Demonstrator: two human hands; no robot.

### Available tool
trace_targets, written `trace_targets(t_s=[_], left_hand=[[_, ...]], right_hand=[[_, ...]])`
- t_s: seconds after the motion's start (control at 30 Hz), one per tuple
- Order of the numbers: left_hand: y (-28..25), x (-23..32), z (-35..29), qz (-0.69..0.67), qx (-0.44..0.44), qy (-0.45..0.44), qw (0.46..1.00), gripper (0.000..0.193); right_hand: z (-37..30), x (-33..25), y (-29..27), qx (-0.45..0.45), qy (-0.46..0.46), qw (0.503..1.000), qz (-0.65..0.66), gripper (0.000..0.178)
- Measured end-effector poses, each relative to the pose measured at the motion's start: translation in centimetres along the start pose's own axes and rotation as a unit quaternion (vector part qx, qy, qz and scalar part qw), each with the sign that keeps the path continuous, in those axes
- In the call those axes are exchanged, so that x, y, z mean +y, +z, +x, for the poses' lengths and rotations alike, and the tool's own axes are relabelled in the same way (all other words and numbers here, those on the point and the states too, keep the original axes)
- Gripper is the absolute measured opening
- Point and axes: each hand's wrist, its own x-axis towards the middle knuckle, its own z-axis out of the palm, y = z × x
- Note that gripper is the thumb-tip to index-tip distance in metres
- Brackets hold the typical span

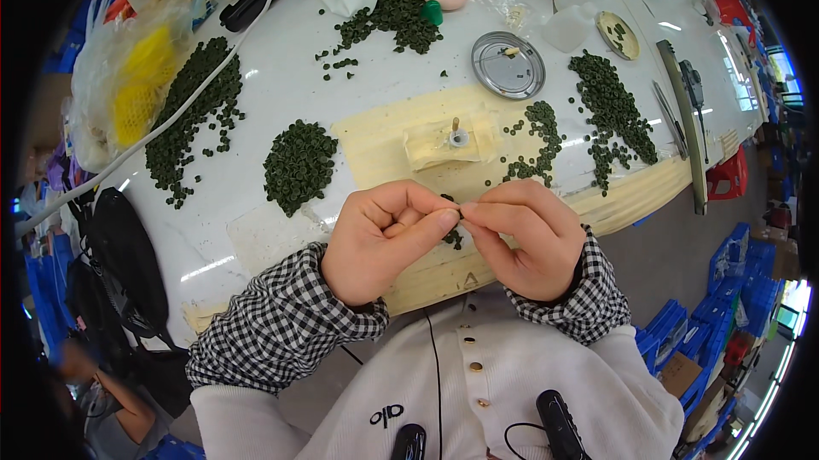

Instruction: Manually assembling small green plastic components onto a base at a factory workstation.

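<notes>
Near the front edge of the table, my left hand (384,234) and my right hand (525,234) meet, thumbs and index fingers pinched together. Between the fingertips is a small dark green piece (461,212), mostly covered by the fingers. A few similar pieces (453,240) lie on the table just below the hands. Beyond them stands a small block fixture (439,143) wrapped in yellowish tape, with a short pin (457,126) upright in a pale collar. A loose scatter of green pieces (539,132) lies to its right.
Heaps of green ring-like pieces lie at left (299,167), far left (200,93), back (401,17) and right (610,110). A round metal lid (508,65) sits behind the fixture. Tweezers (670,117) lie by a long bar (685,123) at right. A white cable (183,110) crosses the left side.
</notes>
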Motion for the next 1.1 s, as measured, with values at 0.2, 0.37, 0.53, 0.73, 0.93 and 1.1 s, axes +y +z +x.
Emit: trace_targets(t_s=[0.2,0.37,0.53,0.73,0.93,1.1], left_hand=[[0.1,0.3,-0.2,0.013,0.003,-0.007,1.0,0.011],[0.2,0.6,-0.5,0.067,0.007,0.036,0.997,0.013],[0.2,0.3,-0.6,0.109,0.019,0.082,0.99,0.014],[0.1,0.0,-0.6,0.133,0.02,0.098,0.986,0.015],[0.3,0.0,-0.7,0.147,0.024,0.105,0.983,0.015],[0.3,0.2,-1.0,0.141,0.014,0.101,0.985,0.015]], right_hand=[[0.0,-0.2,-0.3,-0.019,0.056,0.997,0.059,0.019],[-0.5,-0.1,-0.4,-0.043,0.232,0.941,0.241,0.014],[-0.6,0.0,-0.3,-0.048,0.247,0.935,0.251,0.012],[-0.6,0.0,-0.4,-0.052,0.251,0.932,0.257,0.012],[-0.6,0.1,-0.5,-0.061,0.258,0.929,0.258,0.011],[-0.7,-0.2,-0.4,-0.057,0.246,0.938,0.237,0.011]])
